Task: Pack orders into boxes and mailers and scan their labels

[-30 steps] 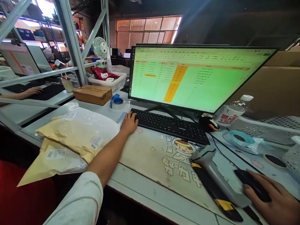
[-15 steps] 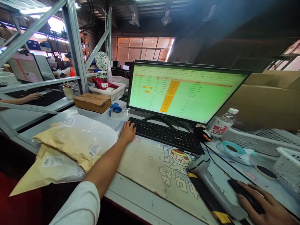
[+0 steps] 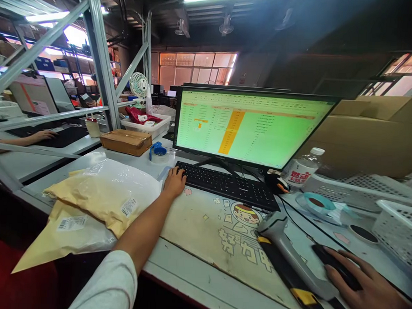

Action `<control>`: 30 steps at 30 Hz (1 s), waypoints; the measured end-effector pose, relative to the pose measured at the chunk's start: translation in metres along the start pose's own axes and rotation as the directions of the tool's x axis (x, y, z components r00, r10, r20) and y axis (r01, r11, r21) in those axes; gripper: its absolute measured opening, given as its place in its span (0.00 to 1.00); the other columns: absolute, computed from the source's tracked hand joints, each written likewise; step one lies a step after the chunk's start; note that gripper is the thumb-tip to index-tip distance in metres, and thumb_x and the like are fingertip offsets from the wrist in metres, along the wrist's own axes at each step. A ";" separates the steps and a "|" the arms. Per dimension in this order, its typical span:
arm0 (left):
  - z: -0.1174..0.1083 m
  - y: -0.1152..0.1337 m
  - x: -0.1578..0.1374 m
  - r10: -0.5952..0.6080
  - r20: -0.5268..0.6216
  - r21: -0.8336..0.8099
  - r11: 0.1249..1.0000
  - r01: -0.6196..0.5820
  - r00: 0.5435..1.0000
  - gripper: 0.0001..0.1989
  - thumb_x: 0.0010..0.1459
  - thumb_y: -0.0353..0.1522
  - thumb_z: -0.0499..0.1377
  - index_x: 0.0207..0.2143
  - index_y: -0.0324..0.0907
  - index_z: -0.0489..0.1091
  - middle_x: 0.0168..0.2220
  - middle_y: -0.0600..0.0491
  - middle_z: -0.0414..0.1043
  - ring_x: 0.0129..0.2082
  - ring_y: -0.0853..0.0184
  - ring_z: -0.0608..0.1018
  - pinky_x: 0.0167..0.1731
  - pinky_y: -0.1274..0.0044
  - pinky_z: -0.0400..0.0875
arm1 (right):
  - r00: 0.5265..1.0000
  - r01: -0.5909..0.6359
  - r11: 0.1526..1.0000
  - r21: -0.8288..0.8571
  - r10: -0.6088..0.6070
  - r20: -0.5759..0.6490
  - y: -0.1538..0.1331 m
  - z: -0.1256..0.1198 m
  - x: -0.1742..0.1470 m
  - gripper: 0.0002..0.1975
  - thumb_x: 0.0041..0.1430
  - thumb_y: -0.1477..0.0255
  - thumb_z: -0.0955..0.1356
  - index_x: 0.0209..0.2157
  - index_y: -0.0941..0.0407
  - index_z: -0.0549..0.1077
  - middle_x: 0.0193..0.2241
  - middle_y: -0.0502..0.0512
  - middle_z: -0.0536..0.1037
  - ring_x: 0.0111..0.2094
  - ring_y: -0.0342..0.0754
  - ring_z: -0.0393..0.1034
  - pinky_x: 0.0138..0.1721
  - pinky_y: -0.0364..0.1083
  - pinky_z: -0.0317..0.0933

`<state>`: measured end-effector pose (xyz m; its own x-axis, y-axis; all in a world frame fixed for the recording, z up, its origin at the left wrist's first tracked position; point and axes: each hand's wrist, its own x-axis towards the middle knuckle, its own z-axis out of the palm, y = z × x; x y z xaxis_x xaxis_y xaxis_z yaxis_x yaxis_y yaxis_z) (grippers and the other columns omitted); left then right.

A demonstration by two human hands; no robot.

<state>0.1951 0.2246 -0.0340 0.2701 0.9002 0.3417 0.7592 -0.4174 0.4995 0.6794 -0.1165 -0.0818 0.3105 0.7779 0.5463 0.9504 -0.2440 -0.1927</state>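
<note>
My left hand (image 3: 174, 182) rests on the left end of a black keyboard (image 3: 225, 182), its fingers spread over the keys. At the far right my right hand (image 3: 367, 284) is wrapped over a black computer mouse (image 3: 336, 266). Between the two lies a grey barcode scanner (image 3: 290, 254), beside a black and yellow tool (image 3: 282, 276) whose kind I cannot make out. Behind the keyboard stands a monitor (image 3: 255, 129) showing a spreadsheet with an orange column. Left of my forearm, two pale yellow plastic mailing bags (image 3: 98, 186) with printed labels overlap at the desk edge.
A cardboard box (image 3: 126, 142) and a blue tape dispenser (image 3: 157, 152) sit at the back left. On the right are a bottle (image 3: 302, 170), a roll of teal tape (image 3: 316, 202) and a white basket (image 3: 397, 231). Another person's hand (image 3: 44, 136) rests at the neighbouring desk.
The view has shifted very slightly. On the monitor, a small orange mark in the spreadsheet looks different. Both hands stay in place on the keyboard and mouse.
</note>
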 end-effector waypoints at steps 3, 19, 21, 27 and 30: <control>-0.001 0.000 -0.001 -0.003 0.005 -0.004 1.000 0.003 1.000 0.21 0.74 0.37 0.50 0.64 0.41 0.69 0.72 0.42 0.59 0.71 0.49 0.60 0.67 0.59 0.66 | 0.998 -0.062 0.997 0.051 0.061 0.035 -0.009 -0.005 0.001 0.25 0.60 0.46 0.64 0.53 0.39 0.80 0.56 0.64 0.78 0.46 0.68 0.79 0.38 0.64 0.76; -0.001 0.000 -0.001 0.015 -0.021 0.022 1.000 -0.015 1.000 0.20 0.74 0.36 0.52 0.63 0.41 0.70 0.70 0.42 0.62 0.70 0.50 0.63 0.68 0.60 0.65 | 0.989 -0.134 0.991 -0.005 0.134 0.061 -0.034 -0.023 0.005 0.30 0.60 0.45 0.60 0.53 0.46 0.80 0.55 0.68 0.78 0.50 0.69 0.79 0.41 0.65 0.76; 0.000 -0.001 0.000 0.019 -0.027 0.030 0.999 -0.018 0.999 0.20 0.73 0.36 0.52 0.63 0.42 0.70 0.70 0.42 0.62 0.70 0.50 0.63 0.67 0.60 0.66 | 0.987 -0.145 0.989 -0.038 0.147 0.063 -0.037 -0.024 0.005 0.32 0.60 0.45 0.60 0.53 0.47 0.80 0.54 0.68 0.78 0.50 0.69 0.79 0.42 0.64 0.76; 0.001 -0.003 0.001 0.036 -0.037 0.045 0.998 -0.035 0.999 0.21 0.73 0.36 0.51 0.62 0.41 0.71 0.69 0.41 0.64 0.69 0.49 0.65 0.67 0.59 0.67 | 0.992 -0.120 0.987 -0.106 0.124 0.028 -0.044 -0.026 0.002 0.30 0.65 0.51 0.59 0.55 0.54 0.80 0.55 0.68 0.77 0.51 0.65 0.78 0.51 0.61 0.75; 0.002 -0.004 0.002 0.041 -0.045 0.050 0.998 -0.039 0.998 0.20 0.73 0.36 0.52 0.61 0.41 0.72 0.68 0.39 0.64 0.68 0.47 0.66 0.67 0.56 0.67 | 0.994 -0.107 0.986 -0.127 0.108 0.004 -0.046 -0.026 -0.001 0.30 0.66 0.53 0.59 0.56 0.55 0.79 0.56 0.67 0.77 0.52 0.65 0.78 0.55 0.62 0.74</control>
<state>0.1935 0.2283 -0.0371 0.2740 0.8758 0.3973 0.7766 -0.4452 0.4458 0.6364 -0.1209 -0.0525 0.4117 0.7492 0.5189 0.9061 -0.3975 -0.1450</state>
